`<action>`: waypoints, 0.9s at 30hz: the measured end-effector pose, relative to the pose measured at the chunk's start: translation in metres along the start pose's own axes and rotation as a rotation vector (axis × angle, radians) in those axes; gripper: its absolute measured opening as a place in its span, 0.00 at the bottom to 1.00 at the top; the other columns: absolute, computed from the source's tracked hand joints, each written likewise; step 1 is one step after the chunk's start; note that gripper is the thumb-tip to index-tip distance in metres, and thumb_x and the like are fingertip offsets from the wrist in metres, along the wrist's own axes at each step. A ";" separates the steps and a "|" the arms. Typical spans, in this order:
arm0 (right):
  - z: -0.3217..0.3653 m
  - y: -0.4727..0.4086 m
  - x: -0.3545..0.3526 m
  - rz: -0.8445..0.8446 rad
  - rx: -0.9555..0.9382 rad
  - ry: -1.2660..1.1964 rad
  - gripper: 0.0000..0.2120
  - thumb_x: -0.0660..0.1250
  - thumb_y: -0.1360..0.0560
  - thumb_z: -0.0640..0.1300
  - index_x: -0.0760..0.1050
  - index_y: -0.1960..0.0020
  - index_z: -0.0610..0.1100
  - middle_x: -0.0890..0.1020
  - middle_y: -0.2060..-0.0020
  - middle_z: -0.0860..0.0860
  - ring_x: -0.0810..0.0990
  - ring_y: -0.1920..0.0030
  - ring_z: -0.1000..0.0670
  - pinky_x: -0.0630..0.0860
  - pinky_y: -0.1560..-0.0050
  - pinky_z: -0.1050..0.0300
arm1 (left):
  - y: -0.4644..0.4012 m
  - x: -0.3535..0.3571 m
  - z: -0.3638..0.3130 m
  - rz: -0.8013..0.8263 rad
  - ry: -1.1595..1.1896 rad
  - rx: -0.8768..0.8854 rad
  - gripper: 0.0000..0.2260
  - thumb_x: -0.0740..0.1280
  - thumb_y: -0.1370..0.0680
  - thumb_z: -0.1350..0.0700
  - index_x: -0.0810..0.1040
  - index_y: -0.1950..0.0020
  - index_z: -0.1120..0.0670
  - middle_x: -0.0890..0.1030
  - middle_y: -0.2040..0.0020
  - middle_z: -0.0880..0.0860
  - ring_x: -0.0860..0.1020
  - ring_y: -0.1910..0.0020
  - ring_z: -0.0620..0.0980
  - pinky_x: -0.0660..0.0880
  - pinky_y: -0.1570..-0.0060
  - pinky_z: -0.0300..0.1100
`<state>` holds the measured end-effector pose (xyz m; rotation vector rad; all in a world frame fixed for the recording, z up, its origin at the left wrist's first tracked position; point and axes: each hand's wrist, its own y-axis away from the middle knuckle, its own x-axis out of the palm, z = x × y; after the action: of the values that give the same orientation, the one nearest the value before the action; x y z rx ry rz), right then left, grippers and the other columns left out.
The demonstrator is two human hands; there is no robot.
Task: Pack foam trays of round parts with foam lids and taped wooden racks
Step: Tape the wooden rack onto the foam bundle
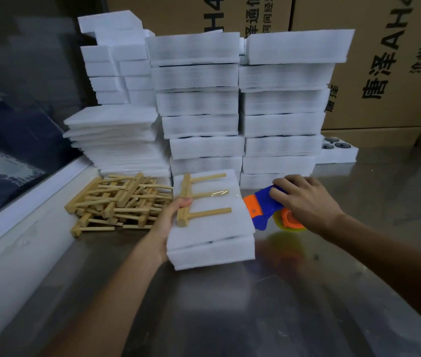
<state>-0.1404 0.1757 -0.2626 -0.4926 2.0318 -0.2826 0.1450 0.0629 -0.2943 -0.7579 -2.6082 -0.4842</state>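
foam tray (210,249) sits at frame centre on the steel table (255,318), with a foam lid (212,222) on top, edges roughly flush. wooden rack (199,198) lies flat on the lid, spine toward 9 o'clock, three pegs pointing to 3 o'clock. a strip of clear tape (221,194) crosses the middle peg and runs off toward the lid's 3 o'clock edge. left hand (172,217) grips the tray-and-lid stack at its 9 o'clock edge, thumb curled over the rack spine pinning it down, remaining fingers hidden under the foam. right hand (304,199) is at 3 o'clock of the tray, fingers curled over the top of a blue and orange tape gun (266,210), holding it; the orange nose of the gun touches or nearly touches the lid's 3 o'clock edge, cannot tell which because of blur. yellowish tape roll (290,222) shows under the hand. loose pile of wooden racks (116,202) at 9 o'clock of the tray, just beside the left hand. behind at 12 o'clock, two tall stacks of packed foam trays (243,106); at 10 o'clock a stack of thin foam sheets (116,140) with foam blocks (116,60) above. at 2 o'clock an open tray with dark round parts (333,145) in its pockets, mostly hidden by the stacks. cardboard boxes (374,73) along the back.
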 end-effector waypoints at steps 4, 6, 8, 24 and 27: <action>-0.002 -0.006 0.004 0.081 0.035 -0.025 0.26 0.63 0.27 0.35 0.66 0.31 0.49 0.70 0.33 0.49 0.72 0.38 0.41 0.72 0.51 0.49 | 0.001 0.002 0.008 -0.015 0.005 0.034 0.19 0.71 0.34 0.52 0.82 0.46 0.59 0.85 0.53 0.61 0.84 0.59 0.59 0.81 0.64 0.48; -0.005 -0.010 0.003 0.118 0.019 -0.012 0.28 0.62 0.27 0.36 0.63 0.30 0.50 0.69 0.34 0.50 0.73 0.39 0.42 0.72 0.54 0.51 | 0.000 0.003 0.009 -0.007 -0.017 0.042 0.21 0.73 0.35 0.54 0.81 0.44 0.59 0.85 0.53 0.61 0.84 0.59 0.59 0.81 0.64 0.48; -0.009 -0.012 0.003 0.154 0.008 0.006 0.28 0.62 0.27 0.36 0.61 0.30 0.51 0.70 0.35 0.50 0.73 0.40 0.43 0.73 0.55 0.52 | 0.001 0.004 0.006 0.001 -0.010 0.038 0.21 0.72 0.35 0.53 0.81 0.44 0.59 0.85 0.52 0.61 0.84 0.58 0.59 0.81 0.64 0.48; -0.024 -0.025 0.012 0.342 0.539 -0.365 0.12 0.66 0.31 0.37 0.75 0.48 0.47 0.76 0.57 0.48 0.76 0.57 0.43 0.71 0.63 0.53 | 0.002 -0.003 -0.007 0.091 0.035 0.073 0.17 0.73 0.36 0.50 0.87 0.51 0.56 0.85 0.52 0.59 0.84 0.56 0.58 0.81 0.60 0.49; -0.022 -0.029 0.015 0.440 0.592 -0.432 0.13 0.67 0.29 0.42 0.77 0.44 0.47 0.74 0.58 0.49 0.75 0.56 0.45 0.72 0.61 0.53 | 0.001 -0.005 -0.007 0.078 0.022 0.052 0.20 0.74 0.39 0.49 0.87 0.51 0.56 0.85 0.51 0.60 0.84 0.55 0.59 0.81 0.59 0.50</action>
<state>-0.1597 0.1427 -0.2519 0.2466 1.4856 -0.4421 0.1511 0.0586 -0.2902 -0.8293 -2.5500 -0.3981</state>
